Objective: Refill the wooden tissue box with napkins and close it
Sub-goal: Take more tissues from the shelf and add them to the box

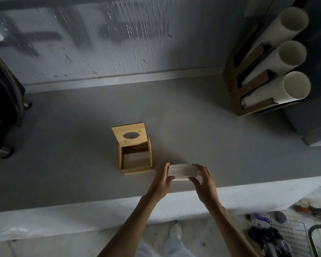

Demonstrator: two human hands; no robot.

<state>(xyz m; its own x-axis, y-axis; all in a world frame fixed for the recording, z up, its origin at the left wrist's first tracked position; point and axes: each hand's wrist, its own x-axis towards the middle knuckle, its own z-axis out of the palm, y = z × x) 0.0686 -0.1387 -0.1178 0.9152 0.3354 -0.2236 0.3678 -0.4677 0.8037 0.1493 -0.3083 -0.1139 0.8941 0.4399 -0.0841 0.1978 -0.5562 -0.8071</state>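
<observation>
Both hands, left hand (162, 180) and right hand (204, 182), clamp the napkin stack (182, 172) just right of the open wooden tissue box (135, 156), squaring it to fit.

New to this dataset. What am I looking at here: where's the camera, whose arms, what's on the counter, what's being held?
There is no machine here: a person works with two bare hands. The single picture comes from a wide-angle camera worn on the head, looking forward and down, so the arms enter from the bottom edge.

On the grey counter stands a wooden tissue box with its hinged lid raised; the lid has an oval slot. Something pale shows at the bottom of the box, but I cannot tell what it is.

The left hand and right hand together hold a stack of white napkins, just right of the box and not yet in it.

At the far right, a rack holds three stacks of paper cups.
</observation>
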